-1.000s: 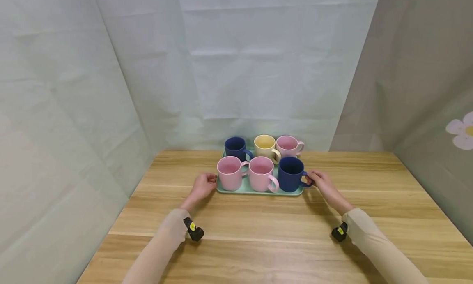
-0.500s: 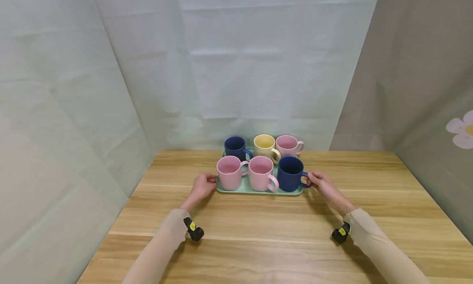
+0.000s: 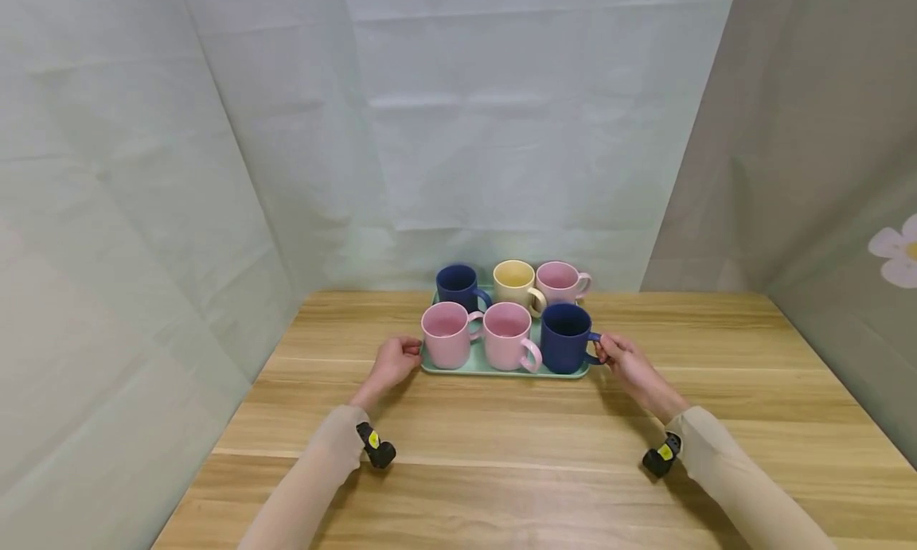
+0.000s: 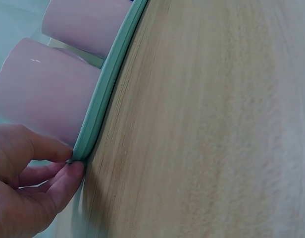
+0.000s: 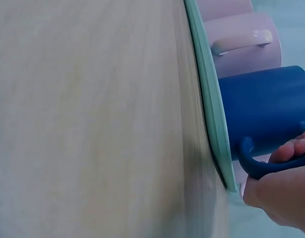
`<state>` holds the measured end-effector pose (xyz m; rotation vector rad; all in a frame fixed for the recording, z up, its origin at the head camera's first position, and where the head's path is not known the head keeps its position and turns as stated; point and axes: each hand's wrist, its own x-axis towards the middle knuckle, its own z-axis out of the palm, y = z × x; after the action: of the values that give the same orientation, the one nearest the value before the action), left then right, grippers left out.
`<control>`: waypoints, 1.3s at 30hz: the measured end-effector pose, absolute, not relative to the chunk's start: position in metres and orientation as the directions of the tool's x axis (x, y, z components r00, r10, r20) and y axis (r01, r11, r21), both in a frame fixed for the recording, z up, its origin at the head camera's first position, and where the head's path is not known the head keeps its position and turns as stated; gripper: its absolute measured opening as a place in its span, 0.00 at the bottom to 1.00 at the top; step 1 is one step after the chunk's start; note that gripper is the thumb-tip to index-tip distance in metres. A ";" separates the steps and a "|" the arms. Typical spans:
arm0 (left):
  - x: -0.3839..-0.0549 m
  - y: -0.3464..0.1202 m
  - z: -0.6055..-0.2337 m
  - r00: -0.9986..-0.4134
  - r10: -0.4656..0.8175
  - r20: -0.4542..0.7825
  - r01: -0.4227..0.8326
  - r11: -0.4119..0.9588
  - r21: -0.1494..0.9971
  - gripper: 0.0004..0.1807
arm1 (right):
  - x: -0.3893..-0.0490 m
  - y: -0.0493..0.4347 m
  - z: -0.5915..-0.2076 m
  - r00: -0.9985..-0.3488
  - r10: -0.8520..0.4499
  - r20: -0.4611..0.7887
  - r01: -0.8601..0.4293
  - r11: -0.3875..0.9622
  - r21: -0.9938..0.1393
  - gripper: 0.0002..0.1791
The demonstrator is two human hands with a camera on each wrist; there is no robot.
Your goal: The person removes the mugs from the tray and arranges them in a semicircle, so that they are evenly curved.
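Note:
A pale green tray (image 3: 476, 364) bears several mugs. At its left end, my left hand (image 3: 392, 362) pinches the rim; in the left wrist view, the thumb and fingers meet at the tray's corner (image 4: 88, 134). My right hand (image 3: 634, 375) grips the handle of a dark blue mug (image 3: 564, 345), upright at the tray's front right. The right wrist view has the fingers through that handle (image 5: 256, 168); part of the hand is cut off by the frame. Left of the blue mug stand two pink mugs, a middle one (image 3: 505, 343) and a left one (image 3: 445, 343).
Behind the front row stand another blue mug (image 3: 455, 286), a yellow mug (image 3: 513, 281) and a pink mug (image 3: 557, 281). The tray sits near the back of a wooden table (image 3: 487, 470). A pale cloth wall (image 3: 466, 136) rises behind it.
My right hand has shifted very slightly on the blue mug's handle. The left hand, the tray and the other mugs show no clear movement.

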<state>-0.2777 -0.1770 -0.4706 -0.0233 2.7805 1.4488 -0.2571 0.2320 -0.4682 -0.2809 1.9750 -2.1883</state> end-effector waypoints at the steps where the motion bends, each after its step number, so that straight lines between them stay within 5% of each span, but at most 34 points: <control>1: -0.278 -0.177 -0.471 -1.000 -0.009 -0.012 -0.015 0.571 0.821 0.18 | -0.256 0.233 -0.468 -0.966 -0.258 0.016 0.010 -0.100 -0.995 0.15; 17: -0.281 -0.179 -0.472 -1.000 -0.004 -0.001 -0.003 0.553 0.833 0.19 | -0.243 0.231 -0.455 -0.988 -0.157 0.010 0.032 -0.268 -0.963 0.18; 39: -0.280 -0.185 -0.477 -1.000 -0.012 0.011 0.003 0.558 0.830 0.19 | -0.228 0.238 -0.447 -0.983 -0.045 0.178 -0.147 -0.389 -0.909 0.19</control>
<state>-0.2797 -0.1845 -0.4774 -0.0082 2.7863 1.4838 -0.2285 0.2382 -0.4466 -0.2776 1.7678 -2.6566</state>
